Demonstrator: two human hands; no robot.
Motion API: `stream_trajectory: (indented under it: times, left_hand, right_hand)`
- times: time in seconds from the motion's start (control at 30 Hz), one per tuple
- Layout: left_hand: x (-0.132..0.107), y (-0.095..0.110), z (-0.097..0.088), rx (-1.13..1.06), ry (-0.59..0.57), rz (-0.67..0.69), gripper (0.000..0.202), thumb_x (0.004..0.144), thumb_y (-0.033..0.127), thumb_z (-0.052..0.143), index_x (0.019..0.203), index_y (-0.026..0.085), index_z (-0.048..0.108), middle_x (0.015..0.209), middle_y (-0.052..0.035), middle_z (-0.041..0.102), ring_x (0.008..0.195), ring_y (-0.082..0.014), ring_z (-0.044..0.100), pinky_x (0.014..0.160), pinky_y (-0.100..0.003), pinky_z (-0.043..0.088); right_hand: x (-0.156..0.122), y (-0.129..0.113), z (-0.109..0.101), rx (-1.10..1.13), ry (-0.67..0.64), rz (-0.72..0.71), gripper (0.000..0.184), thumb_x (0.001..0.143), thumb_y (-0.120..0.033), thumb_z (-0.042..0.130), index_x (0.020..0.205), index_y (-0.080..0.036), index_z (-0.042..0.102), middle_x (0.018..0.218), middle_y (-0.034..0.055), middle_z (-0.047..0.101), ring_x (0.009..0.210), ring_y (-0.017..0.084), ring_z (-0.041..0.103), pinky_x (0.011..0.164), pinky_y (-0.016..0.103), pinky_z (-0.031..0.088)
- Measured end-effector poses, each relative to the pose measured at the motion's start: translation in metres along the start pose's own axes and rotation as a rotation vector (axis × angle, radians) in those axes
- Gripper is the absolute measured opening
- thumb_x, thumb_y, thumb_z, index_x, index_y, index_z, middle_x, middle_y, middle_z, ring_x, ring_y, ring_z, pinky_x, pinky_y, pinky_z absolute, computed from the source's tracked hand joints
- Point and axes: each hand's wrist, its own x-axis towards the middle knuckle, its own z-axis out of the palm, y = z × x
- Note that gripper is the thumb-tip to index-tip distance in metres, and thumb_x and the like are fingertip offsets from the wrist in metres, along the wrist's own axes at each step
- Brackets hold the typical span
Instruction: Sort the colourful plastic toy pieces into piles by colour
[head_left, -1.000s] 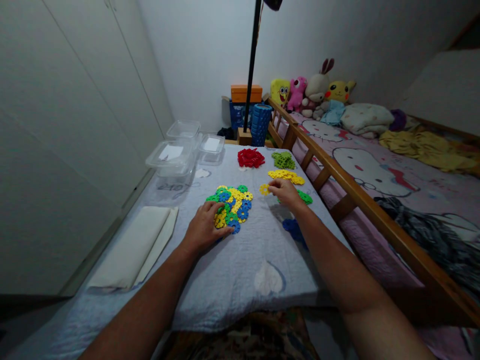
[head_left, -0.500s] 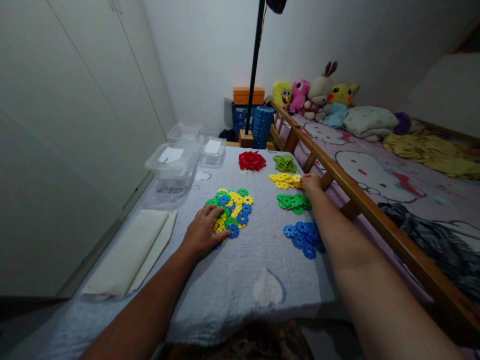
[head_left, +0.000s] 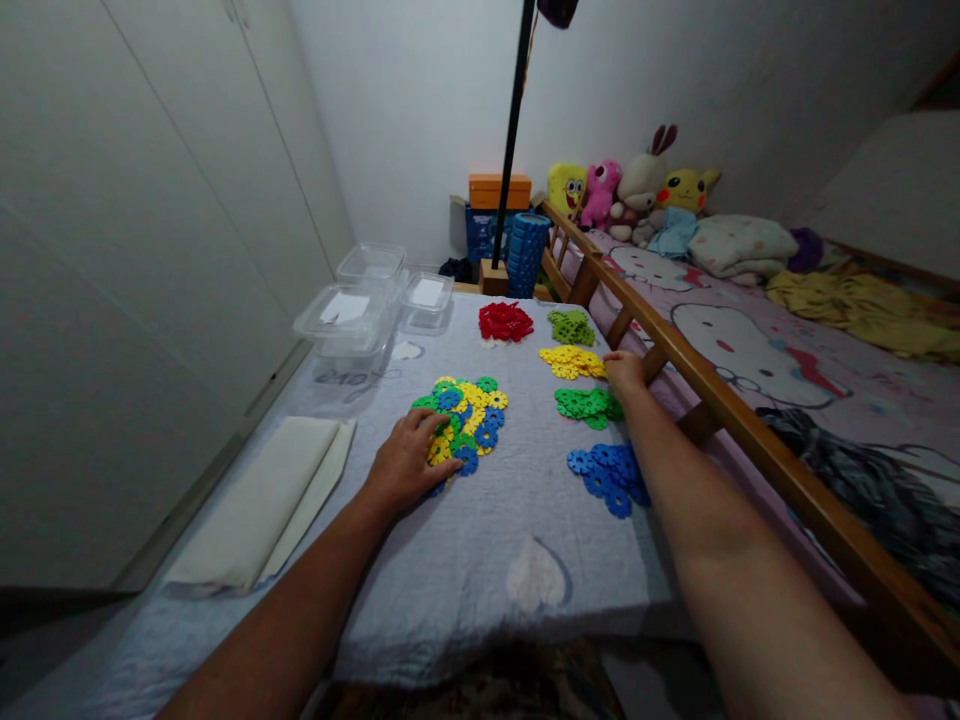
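Observation:
My left hand [head_left: 409,462] lies over the left edge of a mixed pile of plastic snowflake discs [head_left: 474,405] in yellow, green and blue, its thumb and fingers apart. At the right end of a pile of yellow snowflake discs [head_left: 570,361], my right hand [head_left: 622,370] has its fingers drawn together. Whatever is in that hand is hidden. Just nearer than it lies a pile of green discs [head_left: 587,405], then a blue pile [head_left: 609,475] partly behind my right forearm. Light green discs [head_left: 571,326] and a red pile [head_left: 505,321] lie farther back.
Clear plastic containers [head_left: 352,318] stand at the back left of the cloth-covered table [head_left: 480,560]. A folded beige cloth [head_left: 262,500] lies at the left. A wooden bed rail [head_left: 675,350] runs along the right side. A black pole [head_left: 511,140] rises beyond the far edge.
My right hand has shifted very slightly at the yellow pile's edge. The left hand and the piles look the same; the view has moved a little.

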Motion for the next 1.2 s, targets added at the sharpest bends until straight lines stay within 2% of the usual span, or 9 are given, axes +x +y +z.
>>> stream_trajectory:
  times: [0.13, 0.23, 0.3, 0.43, 0.57, 0.67, 0.8, 0.93, 1.2]
  left_hand:
    - [0.0, -0.001, 0.0, -0.015, 0.01, 0.009, 0.061, 0.072, 0.046, 0.082, 0.126, 0.025, 0.064, 0.13, -0.0104, 0.058, 0.121, -0.0328, 0.058, 0.104, -0.049, 0.05]
    - [0.0, -0.001, -0.001, -0.033, 0.004, 0.014, 0.061, 0.073, 0.049, 0.082, 0.126, 0.026, 0.064, 0.129, -0.0102, 0.058, 0.121, -0.0325, 0.058, 0.105, -0.049, 0.05]
    - [0.0, -0.001, -0.001, -0.043, 0.004, 0.015, 0.061, 0.073, 0.05, 0.081, 0.126, 0.025, 0.064, 0.13, -0.0103, 0.058, 0.121, -0.0324, 0.058, 0.104, -0.049, 0.05]
    - [-0.001, 0.001, -0.002, -0.036, 0.001, 0.015, 0.063, 0.073, 0.049, 0.082, 0.128, 0.025, 0.063, 0.131, -0.0105, 0.057, 0.122, -0.0327, 0.058, 0.104, -0.049, 0.05]
    - [-0.001, 0.002, -0.003, -0.019, -0.021, 0.004, 0.066, 0.072, 0.049, 0.083, 0.129, 0.025, 0.062, 0.133, -0.0112, 0.056, 0.125, -0.0336, 0.056, 0.106, -0.05, 0.049]
    - [-0.001, 0.002, -0.003, -0.026, -0.021, 0.023, 0.065, 0.071, 0.048, 0.084, 0.128, 0.024, 0.062, 0.133, -0.0113, 0.057, 0.125, -0.0334, 0.056, 0.108, -0.05, 0.047]
    - [-0.001, 0.002, -0.004, -0.047, -0.011, 0.03, 0.064, 0.072, 0.047, 0.083, 0.128, 0.023, 0.063, 0.131, -0.0117, 0.058, 0.125, -0.0333, 0.056, 0.108, -0.05, 0.047]
    - [0.001, 0.003, -0.006, -0.078, 0.004, 0.041, 0.056, 0.078, 0.047, 0.078, 0.125, 0.02, 0.064, 0.127, -0.0129, 0.06, 0.121, -0.0322, 0.058, 0.108, -0.049, 0.048]
    - [0.001, 0.0, -0.006, -0.11, 0.035, 0.043, 0.05, 0.081, 0.045, 0.076, 0.122, 0.021, 0.064, 0.124, -0.0109, 0.061, 0.117, -0.0296, 0.061, 0.104, -0.047, 0.051]
  right_hand:
    - [-0.02, -0.019, -0.004, 0.043, 0.02, -0.008, 0.027, 0.066, -0.013, 0.055, 0.085, -0.012, 0.075, 0.083, 0.009, 0.075, 0.076, 0.02, 0.067, 0.068, 0.026, 0.051]
    - [-0.045, -0.045, -0.001, 0.118, -0.065, -0.11, 0.024, 0.069, -0.015, 0.054, 0.083, -0.014, 0.074, 0.083, 0.0061, 0.075, 0.078, 0.018, 0.065, 0.072, 0.025, 0.05]
    - [-0.065, -0.063, 0.003, 0.157, -0.181, -0.198, 0.019, 0.07, -0.017, 0.055, 0.08, -0.016, 0.072, 0.081, 0.0035, 0.073, 0.075, 0.016, 0.064, 0.07, 0.024, 0.049]
    - [-0.106, -0.094, 0.012, 0.13, -0.545, -0.371, 0.014, 0.075, -0.019, 0.06, 0.081, -0.016, 0.072, 0.075, 0.0006, 0.071, 0.068, 0.013, 0.061, 0.065, 0.023, 0.045]
    - [-0.138, -0.116, 0.019, -0.055, -0.702, -0.552, 0.015, 0.078, -0.014, 0.062, 0.084, -0.016, 0.075, 0.084, 0.0029, 0.075, 0.078, 0.015, 0.065, 0.073, 0.024, 0.046]
    - [-0.154, -0.123, 0.026, -0.197, -0.705, -0.635, 0.018, 0.081, -0.015, 0.064, 0.093, -0.017, 0.077, 0.097, 0.0065, 0.076, 0.089, 0.018, 0.066, 0.081, 0.026, 0.047]
    - [-0.166, -0.124, 0.039, -0.352, -0.616, -0.659, 0.024, 0.086, -0.018, 0.062, 0.106, -0.015, 0.075, 0.112, 0.0126, 0.072, 0.102, 0.022, 0.063, 0.088, 0.028, 0.046]
    - [-0.167, -0.123, 0.052, -0.465, -0.578, -0.594, 0.021, 0.088, -0.021, 0.06, 0.102, -0.013, 0.073, 0.107, 0.0142, 0.07, 0.101, 0.022, 0.061, 0.085, 0.028, 0.044]
    - [-0.153, -0.117, 0.057, -0.341, -0.541, -0.475, 0.018, 0.082, -0.018, 0.066, 0.098, -0.015, 0.071, 0.097, 0.0071, 0.072, 0.088, 0.017, 0.06, 0.074, 0.025, 0.04]
